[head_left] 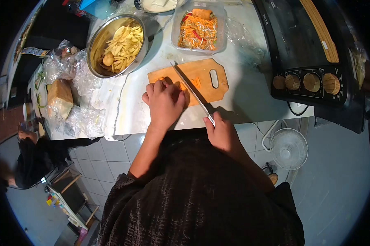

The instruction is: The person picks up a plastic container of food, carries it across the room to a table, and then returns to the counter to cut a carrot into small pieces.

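A wooden cutting board (215,92) lies near the table's front edge. My left hand (164,102) rests on its left side with curled fingers, pressing on orange carrot (161,79) that they mostly cover. My right hand (222,130) grips a knife (195,91) by its handle; the blade slants across the board, just right of the left fingers. Thin carrot strips (197,83) lie beyond the blade. Behind the board, a clear plastic container (198,51) holds shredded carrot, bean sprouts, red chillies and a thick carrot piece (202,14).
A steel bowl (95,53) of cut potato strips (125,43) stands at back left. Plastic bags (86,119) and a wrapped tan block (60,96) crowd the left edge. An oven (308,78) stands right. A fan (288,149) is below the table; another person (33,160) is at left.
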### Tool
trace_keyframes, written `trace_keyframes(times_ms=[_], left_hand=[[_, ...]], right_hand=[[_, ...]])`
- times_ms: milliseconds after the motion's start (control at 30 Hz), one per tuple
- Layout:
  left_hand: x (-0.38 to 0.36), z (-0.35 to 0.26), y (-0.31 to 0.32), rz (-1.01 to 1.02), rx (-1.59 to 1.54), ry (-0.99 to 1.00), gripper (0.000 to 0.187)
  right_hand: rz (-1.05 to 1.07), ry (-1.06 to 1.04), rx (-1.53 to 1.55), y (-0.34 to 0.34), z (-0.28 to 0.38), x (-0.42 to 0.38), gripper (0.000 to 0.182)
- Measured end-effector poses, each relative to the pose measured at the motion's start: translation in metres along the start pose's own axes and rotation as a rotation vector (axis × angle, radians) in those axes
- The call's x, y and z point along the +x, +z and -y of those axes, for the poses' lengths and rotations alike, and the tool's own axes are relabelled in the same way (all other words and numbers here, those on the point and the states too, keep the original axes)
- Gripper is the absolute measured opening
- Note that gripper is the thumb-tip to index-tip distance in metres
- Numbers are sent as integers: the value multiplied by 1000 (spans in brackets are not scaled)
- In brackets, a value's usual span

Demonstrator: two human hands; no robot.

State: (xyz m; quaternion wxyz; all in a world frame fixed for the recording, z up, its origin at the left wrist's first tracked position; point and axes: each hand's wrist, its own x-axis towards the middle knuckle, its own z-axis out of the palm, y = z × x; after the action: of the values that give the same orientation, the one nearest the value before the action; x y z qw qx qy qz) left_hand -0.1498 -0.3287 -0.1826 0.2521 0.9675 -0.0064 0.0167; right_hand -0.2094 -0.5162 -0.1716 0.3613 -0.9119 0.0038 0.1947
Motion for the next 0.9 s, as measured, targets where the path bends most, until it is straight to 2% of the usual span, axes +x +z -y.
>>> trace_keyframes(times_ms=[100, 300, 667, 900], left_hand=[[3, 3, 8, -79, 32, -29, 17], [8, -2, 13, -63, -29, -35, 16], [8, -9, 6, -6, 72, -132, 16], [10, -7, 9, 35, 59, -125, 16]], right_hand=[[14, 30, -3, -2, 2, 6, 33], [49, 53, -32, 0, 3, 10, 34], [88, 73, -9, 0, 7, 10, 36], [32, 12, -49, 6, 5, 12, 34]])
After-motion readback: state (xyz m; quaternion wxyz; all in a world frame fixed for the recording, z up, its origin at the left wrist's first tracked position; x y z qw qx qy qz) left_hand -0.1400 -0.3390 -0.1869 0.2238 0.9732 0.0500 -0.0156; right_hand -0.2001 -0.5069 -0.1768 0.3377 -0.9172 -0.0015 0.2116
